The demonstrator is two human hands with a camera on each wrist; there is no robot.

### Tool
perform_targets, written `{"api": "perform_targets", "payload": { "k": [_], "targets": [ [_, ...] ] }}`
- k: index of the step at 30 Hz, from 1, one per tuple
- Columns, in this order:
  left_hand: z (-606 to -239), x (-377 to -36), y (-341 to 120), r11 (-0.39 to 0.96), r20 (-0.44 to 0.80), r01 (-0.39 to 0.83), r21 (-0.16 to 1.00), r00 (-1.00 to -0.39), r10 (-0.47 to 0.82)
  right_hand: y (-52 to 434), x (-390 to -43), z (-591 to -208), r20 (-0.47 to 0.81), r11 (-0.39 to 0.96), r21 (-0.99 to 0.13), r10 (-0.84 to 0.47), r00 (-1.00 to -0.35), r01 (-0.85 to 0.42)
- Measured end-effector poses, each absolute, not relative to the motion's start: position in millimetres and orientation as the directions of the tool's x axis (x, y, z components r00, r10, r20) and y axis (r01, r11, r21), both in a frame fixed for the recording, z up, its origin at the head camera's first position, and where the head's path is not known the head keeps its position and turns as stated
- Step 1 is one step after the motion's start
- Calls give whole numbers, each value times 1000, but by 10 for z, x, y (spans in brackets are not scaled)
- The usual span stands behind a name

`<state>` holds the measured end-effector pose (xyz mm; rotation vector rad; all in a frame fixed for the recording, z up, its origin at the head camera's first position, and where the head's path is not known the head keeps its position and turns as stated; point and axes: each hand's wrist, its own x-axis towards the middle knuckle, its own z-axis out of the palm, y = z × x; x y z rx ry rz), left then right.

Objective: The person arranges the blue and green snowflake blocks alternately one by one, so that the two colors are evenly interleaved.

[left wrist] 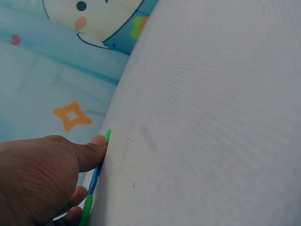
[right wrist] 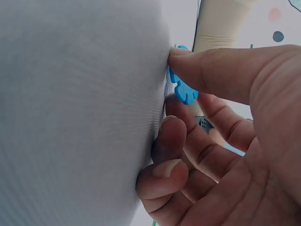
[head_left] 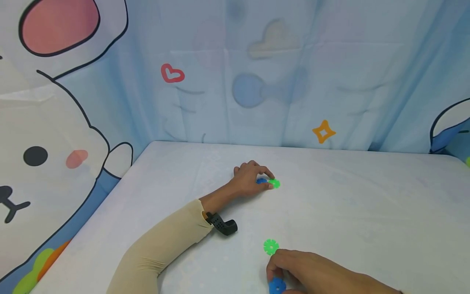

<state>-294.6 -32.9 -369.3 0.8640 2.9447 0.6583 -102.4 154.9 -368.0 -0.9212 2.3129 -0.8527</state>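
My left hand (head_left: pixel 251 179) pinches joined blue and green plastic snowflake discs (head_left: pixel 269 182) mid-worktop (head_left: pixel 349 204); right hand (head_left: pixel 312 271) grips a blue plastic snowflake disc (head_left: pixel 277 285) at the near edge, loose green plastic snowflake disc (head_left: pixel 271 246) beside it. Gathering step; next probably lift and slot together

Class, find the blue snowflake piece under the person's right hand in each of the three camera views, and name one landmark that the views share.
Head view: the blue piece lies at the bottom edge, under the right hand.
Left wrist view: not in it.
Right wrist view: upper middle, pinched against the white sheet by the thumb.
Shared landmark: the white sheet.
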Motion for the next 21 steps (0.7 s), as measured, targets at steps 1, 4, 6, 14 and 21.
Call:
{"api": "perform_targets", "payload": {
  "k": [1, 4, 6, 14, 21],
  "targets": [
    [-3694, -2947, -329, 761, 112, 515, 395, -849, 517, 1551, -1022, -3680, -208, 566, -701, -744, -635, -433],
    [-3698, -2951, -331, 761, 112, 516, 394, -848, 518, 1560, -1024, -3683, -176, 536, -694, -774, -609, -481],
    [-3699, -2950, -331, 760, 112, 517, 394, -848, 519, 1566, -1030, -3683, -142, 507, -684, -798, -586, -525],
    [-3702, -2951, -328, 758, 118, 521, 393, -846, 520, 1577, -1078, -3685, -106, 451, -699, -833, -542, -556],
    [-3713, -2964, -332, 756, 118, 519, 399, -847, 519, 1585, -1082, -3695, -78, 436, -688, -839, -538, -580]
  ]
}}
